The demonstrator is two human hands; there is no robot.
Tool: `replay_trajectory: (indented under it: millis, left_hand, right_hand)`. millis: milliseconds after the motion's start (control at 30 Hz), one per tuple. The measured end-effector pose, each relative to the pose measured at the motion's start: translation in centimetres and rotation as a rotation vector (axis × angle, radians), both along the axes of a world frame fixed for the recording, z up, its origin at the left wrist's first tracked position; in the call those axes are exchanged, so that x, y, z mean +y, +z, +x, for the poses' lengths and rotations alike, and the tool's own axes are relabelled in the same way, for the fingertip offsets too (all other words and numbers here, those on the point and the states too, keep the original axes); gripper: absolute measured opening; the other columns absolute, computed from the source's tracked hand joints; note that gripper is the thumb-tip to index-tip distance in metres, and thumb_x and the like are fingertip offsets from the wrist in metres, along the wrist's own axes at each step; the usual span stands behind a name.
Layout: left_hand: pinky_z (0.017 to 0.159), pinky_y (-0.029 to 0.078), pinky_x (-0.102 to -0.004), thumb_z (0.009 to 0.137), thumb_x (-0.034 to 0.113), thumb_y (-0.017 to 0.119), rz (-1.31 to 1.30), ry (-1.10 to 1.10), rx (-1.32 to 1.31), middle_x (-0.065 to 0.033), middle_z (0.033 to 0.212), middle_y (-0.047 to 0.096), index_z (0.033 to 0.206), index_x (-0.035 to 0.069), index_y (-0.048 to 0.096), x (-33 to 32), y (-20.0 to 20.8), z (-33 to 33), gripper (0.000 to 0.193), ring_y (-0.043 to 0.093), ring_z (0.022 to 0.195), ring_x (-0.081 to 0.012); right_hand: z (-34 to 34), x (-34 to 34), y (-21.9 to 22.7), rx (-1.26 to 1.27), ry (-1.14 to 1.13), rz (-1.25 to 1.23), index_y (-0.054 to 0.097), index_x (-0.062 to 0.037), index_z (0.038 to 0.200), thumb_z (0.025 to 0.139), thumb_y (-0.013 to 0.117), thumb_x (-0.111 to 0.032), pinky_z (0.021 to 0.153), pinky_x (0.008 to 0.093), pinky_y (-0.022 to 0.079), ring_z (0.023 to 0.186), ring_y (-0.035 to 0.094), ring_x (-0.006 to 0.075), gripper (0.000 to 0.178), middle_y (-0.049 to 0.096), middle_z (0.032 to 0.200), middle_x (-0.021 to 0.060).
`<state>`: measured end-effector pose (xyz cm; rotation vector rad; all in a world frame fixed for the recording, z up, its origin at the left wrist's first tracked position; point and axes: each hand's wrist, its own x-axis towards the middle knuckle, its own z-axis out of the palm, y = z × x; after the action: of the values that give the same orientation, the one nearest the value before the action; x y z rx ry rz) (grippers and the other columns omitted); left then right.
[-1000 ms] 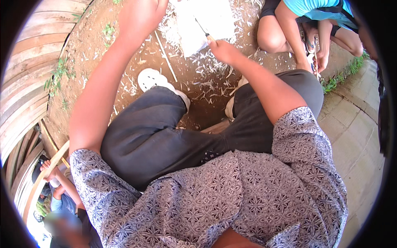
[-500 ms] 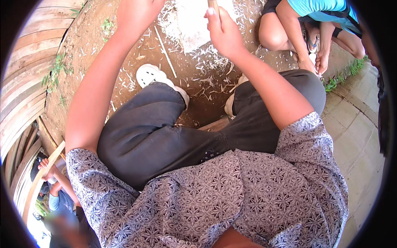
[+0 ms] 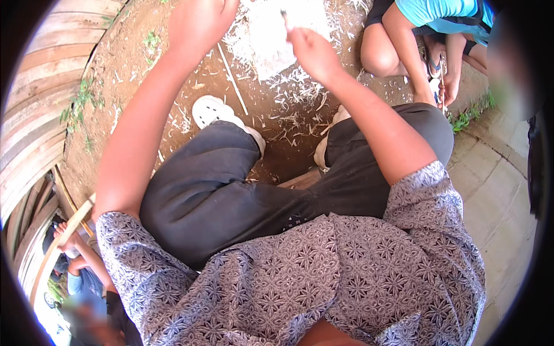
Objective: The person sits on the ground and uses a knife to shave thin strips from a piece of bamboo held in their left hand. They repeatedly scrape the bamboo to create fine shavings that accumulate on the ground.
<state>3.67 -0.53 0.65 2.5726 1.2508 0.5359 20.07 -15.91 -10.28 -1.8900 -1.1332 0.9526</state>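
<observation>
My right hand (image 3: 314, 55) is closed in a fist over a pale, glaring sheet or slab (image 3: 268, 60) on the ground. From its thumb side juts a thin stick-like piece (image 3: 284, 18), blurred, its kind unclear. At the upper edge, left of the slab, is my left hand (image 3: 202, 20). The picture cuts off its fingers, so what it holds, if anything, is hidden. Thin whitish shavings (image 3: 297, 86) lie on and around the slab.
A long pale strip (image 3: 232, 78) lies on the dirt near my white clogs (image 3: 210, 111). Close on the right crouches a person in a blue shirt (image 3: 430, 8), holding a thin piece. Another person (image 3: 86, 254) at lower left grips a long curved strip (image 3: 57, 248). Wooden planks (image 3: 40, 86) line the left.
My right hand has shifted slightly down, and the stick-like piece in it has tilted left and blurred. The left hand has moved a little right. At right, the crouching person's hands have moved.
</observation>
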Motion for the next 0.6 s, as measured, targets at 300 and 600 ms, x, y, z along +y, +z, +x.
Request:
replay_trajectory:
  millis: [300,600]
  left_hand:
    - [0.062,0.048,-0.0547,0.103,0.038,0.052,-0.055,-0.002,0.001,-0.0299,0.071,0.063,0.075,-0.004,0.069,0.0,0.4,-0.2,0.053,0.065,0.064,-0.0467]
    - [0.059,0.048,-0.0515,0.103,0.040,0.054,0.025,-0.067,0.116,-0.0243,0.068,0.063,0.076,0.001,0.068,0.4,-0.6,-0.7,0.050,0.064,0.063,-0.0411]
  right_hand:
    - [0.2,0.6,2.5,-0.055,0.134,-0.186,0.063,-0.0005,0.115,0.109,0.034,-0.052,0.088,0.0424,0.050,0.090,0.065,0.0312,0.059,0.068,0.086,0.0199]
    - [0.2,-0.4,-0.3,-0.061,0.154,-0.457,0.066,-0.0007,0.119,0.106,0.045,-0.043,0.086,0.0420,0.052,0.088,0.070,0.0338,0.050,0.072,0.088,0.0189]
